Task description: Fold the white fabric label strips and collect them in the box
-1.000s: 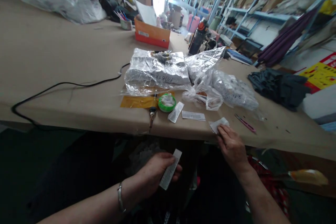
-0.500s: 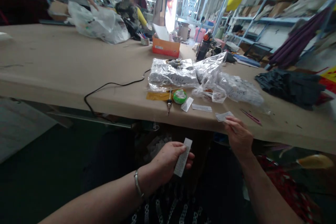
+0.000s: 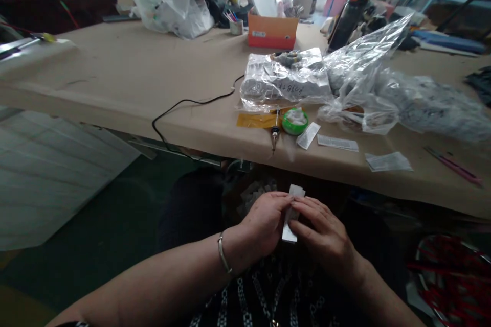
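The table's (image 3: 218, 143) near edge runs beyond the fingers, open room between. The left hand (image 3: 270, 219) and right hand (image 3: 326, 237) pinch narrowly on a white strip (image 3: 289, 234) — its ends poking out past their fingertips.

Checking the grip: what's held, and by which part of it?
Apparently stacked white strips; left hand and right hand hold them around the middle, both ends showing.
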`<state>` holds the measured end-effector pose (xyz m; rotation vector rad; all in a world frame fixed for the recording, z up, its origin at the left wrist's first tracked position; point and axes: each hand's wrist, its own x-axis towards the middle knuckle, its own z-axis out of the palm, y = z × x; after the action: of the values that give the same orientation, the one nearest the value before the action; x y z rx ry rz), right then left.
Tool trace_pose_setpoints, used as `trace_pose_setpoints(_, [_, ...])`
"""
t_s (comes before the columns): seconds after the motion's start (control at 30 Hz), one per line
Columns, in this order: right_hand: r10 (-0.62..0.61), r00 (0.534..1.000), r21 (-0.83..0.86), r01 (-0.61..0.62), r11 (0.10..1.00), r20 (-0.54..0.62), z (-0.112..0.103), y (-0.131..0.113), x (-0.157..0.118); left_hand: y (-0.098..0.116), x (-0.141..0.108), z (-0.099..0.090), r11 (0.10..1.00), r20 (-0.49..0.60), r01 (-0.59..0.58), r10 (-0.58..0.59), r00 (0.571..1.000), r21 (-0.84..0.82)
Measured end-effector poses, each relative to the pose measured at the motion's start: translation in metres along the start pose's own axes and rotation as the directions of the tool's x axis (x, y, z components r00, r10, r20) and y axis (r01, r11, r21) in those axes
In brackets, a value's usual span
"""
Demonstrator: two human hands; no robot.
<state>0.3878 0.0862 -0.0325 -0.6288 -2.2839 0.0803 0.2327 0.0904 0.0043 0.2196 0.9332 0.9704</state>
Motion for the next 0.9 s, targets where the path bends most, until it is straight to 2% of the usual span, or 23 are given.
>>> trace_pose_setpoints(0.1, [-0.005,0.999,0.031,0.004,1.000,0.045,0.000,0.006,0.001,0.003,0.001,-0.002,1.000,0.024,0.019,-0.018,1.000,-0.017])
trace_pose_setpoints(0.3, [0.027,0.995,0.069,-0.033,0.997,0.094,0.002,0.009,0.008,0.008,0.006,-0.010,0.995,0.149,0.094,-0.091,0.985,-0.014])
trace_pose_setpoints(0.53, [0.029,0.992,0.136,-0.046,0.990,0.124,0.008,0.009,0.009,0.008,0.014,-0.020,0.987,0.161,0.134,-0.118,0.980,-0.089])
trace_pose_setpoints(0.6, [0.108,0.990,0.191,-0.124,0.974,0.091,0.009,0.009,0.008,0.011,0.014,-0.020,0.991,0.140,0.119,-0.109,0.984,-0.065])
trace_pose_setpoints(0.63, [0.202,0.978,0.227,-0.209,0.951,0.051,0.009,0.009,0.008,0.013,0.014,-0.020,0.992,0.130,0.119,-0.113,0.985,-0.040])
trace_pose_setpoints(0.67, [0.334,0.943,0.268,-0.323,0.908,0.003,0.009,0.009,0.008,0.015,0.013,-0.020,0.992,0.122,0.126,-0.124,0.985,-0.009])
trace_pose_setpoints(0.7, [0.481,0.877,0.329,-0.449,0.831,-0.018,0.008,0.011,0.008,0.016,0.013,-0.020,0.990,0.121,0.140,-0.142,0.982,0.025])
trace_pose_setpoints(0.73, [0.611,0.791,0.411,-0.564,0.717,0.020,0.008,0.013,0.009,0.017,0.012,-0.020,0.985,0.130,0.163,-0.169,0.977,0.057])
trace_pose_setpoints(0.77, [0.701,0.702,0.496,-0.657,0.568,0.125,0.007,0.016,0.010,0.018,0.011,-0.020,0.979,0.144,0.187,-0.197,0.970,0.083])
trace_pose_setpoints(0.8, [0.727,0.624,0.567,-0.722,0.396,0.287,0.007,0.019,0.011,0.019,0.009,-0.021,0.972,0.164,0.210,-0.224,0.961,0.101])
trace_pose_setpoints(0.83, [0.677,0.568,0.607,-0.763,0.220,0.468,0.007,0.023,0.012,0.019,0.008,-0.021,0.966,0.191,0.235,-0.253,0.948,0.112])
trace_pose_setpoints(0.87, [0.572,0.534,0.615,-0.786,0.063,0.623,0.007,0.026,0.013,0.019,0.007,-0.022,0.958,0.223,0.262,-0.283,0.933,0.118])
trace_pose_setpoints(0.9, [0.460,0.518,0.607,-0.793,-0.058,0.721,0.007,0.029,0.013,0.018,0.005,-0.022,0.950,0.255,0.287,-0.310,0.916,0.122])
